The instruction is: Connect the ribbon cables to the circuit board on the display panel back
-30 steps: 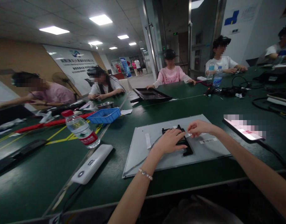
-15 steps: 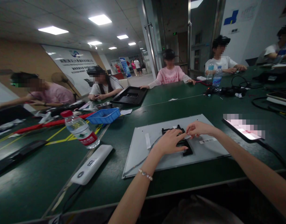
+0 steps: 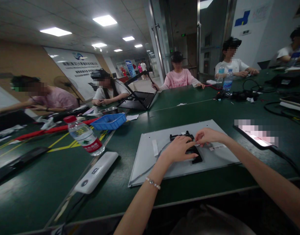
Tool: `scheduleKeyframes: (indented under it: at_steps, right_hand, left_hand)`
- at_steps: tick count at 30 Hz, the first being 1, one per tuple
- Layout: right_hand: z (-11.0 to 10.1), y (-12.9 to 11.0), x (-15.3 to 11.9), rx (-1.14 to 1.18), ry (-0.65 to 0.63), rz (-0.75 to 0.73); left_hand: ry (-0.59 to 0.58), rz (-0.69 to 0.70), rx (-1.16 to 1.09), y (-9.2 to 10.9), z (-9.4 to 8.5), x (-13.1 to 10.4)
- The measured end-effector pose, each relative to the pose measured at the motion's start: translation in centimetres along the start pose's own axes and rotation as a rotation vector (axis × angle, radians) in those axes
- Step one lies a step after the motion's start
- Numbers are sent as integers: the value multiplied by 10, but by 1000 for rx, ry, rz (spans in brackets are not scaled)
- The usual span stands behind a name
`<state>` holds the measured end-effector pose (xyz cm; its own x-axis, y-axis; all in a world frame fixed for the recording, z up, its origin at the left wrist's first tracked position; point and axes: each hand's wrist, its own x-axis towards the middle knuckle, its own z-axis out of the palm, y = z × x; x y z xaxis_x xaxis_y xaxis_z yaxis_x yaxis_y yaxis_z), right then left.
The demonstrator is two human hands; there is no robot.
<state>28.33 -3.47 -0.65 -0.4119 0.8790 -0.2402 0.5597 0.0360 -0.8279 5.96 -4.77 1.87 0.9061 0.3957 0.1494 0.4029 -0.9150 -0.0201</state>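
Note:
A flat grey panel (image 3: 150,163) lies on the green table, with a black bracket-like part (image 3: 197,156) on its middle. My left hand (image 3: 180,148) rests over that black part, fingers spread, and covers much of it. Just to its right, my right hand (image 3: 206,136) is closed in a pinch at the part's right edge; whatever is between its fingertips is too small to make out. A thin cable (image 3: 142,172) runs across the panel under my left wrist. White labels are stuck on the panel, one left of the part and one barcode label (image 3: 217,147) at right.
A bottle with a red cap (image 3: 87,138), a white power bank (image 3: 97,173) and a blue tray (image 3: 109,122) are at left. A lit phone (image 3: 255,135) with a cable lies at right. Several people sit around the table's far side.
Across the table, a person in pink has raised a black frame off the black panel there. My hands have stayed almost in place.

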Motion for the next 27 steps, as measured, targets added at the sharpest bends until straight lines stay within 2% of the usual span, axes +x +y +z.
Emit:
scheduleKeyframes:
  at_steps: [7, 12, 16, 19, 21, 24, 27]
  right_hand:
    - [-6, 1, 2, -258, 72, -142]
    - [-2, -1, 1, -227, 105, -141]
    - [1, -7, 1, -216, 216, -153]
    - [3, -9, 1, -213, 281, -161]
    - [5, -9, 2, -208, 308, -150]
    - [6, -8, 2, -217, 333, -148]
    - [5, -6, 2, -252, 367, -185]
  left_hand:
    - [-4, -8, -8, 0, 0, 0]
    - [1, -3, 5, 0, -1, 0]
    - [15, -62, 43, -7, -6, -1]
    - [87, -226, 123, -23, -12, -8]
    - [127, -405, 185, -40, -15, -20]
    - [107, -661, 211, -71, -16, -43]
    - [70, -782, 98, -99, -14, -64]
